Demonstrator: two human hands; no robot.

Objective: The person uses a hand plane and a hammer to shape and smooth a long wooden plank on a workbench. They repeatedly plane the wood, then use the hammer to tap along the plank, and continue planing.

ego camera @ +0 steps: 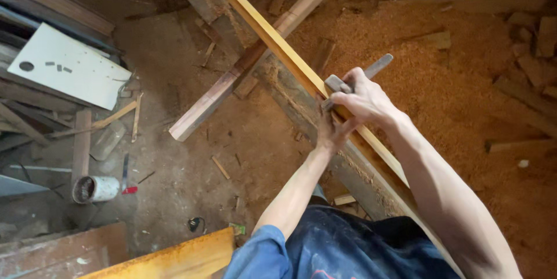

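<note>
right hand [364, 100] is closing its grip around a grey metal tool [355, 80] — handle sticking up-right | left hand [328, 131] is pinching the long pale-yellow wooden strip [272, 41] just below | strip is lying diagonally over a rough beam [293, 108] — sawdust floor [441, 87] beneath

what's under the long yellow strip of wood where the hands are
A rough dusty beam runs under the yellow strip. The right hand and left hand cover the contact there.
</note>
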